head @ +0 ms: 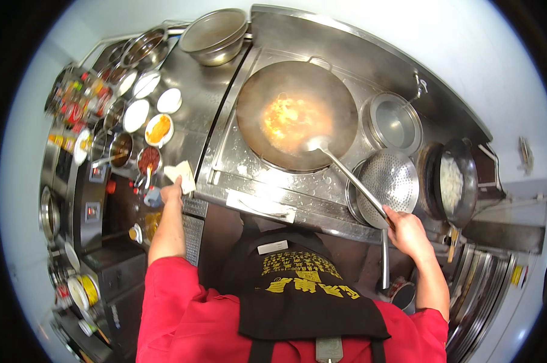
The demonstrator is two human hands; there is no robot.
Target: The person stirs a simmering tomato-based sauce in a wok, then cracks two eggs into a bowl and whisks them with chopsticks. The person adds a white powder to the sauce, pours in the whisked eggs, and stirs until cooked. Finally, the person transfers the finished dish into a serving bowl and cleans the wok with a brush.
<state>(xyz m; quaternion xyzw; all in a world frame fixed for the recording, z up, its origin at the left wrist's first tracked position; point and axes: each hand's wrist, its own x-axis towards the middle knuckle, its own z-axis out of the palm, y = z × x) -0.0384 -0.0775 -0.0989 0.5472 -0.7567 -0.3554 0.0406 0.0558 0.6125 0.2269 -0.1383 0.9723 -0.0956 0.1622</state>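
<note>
My right hand (407,229) grips the handle of a long metal wok ladle (352,178). Its head rests in a large wok (254,120), at the near right side of bubbling orange-yellow food in liquid (291,119). Steam rises and blurs the food's details. At the counter's left front, my left hand (171,193) holds a folded pale cloth (181,176), thumb on top. Just beyond that cloth stands a bowl of dark red sauce (149,159) with a spoon. A white bowl of orange-yellow seasoning (159,129) is farther back.
Right of the wok are a metal pot (395,122), a perforated strainer (388,183) with its handle over the front edge, and a pan (464,181) holding white pieces. Stacked metal basins (215,36) stand back left. White bowls (136,115) and bottles (76,102) crowd the left.
</note>
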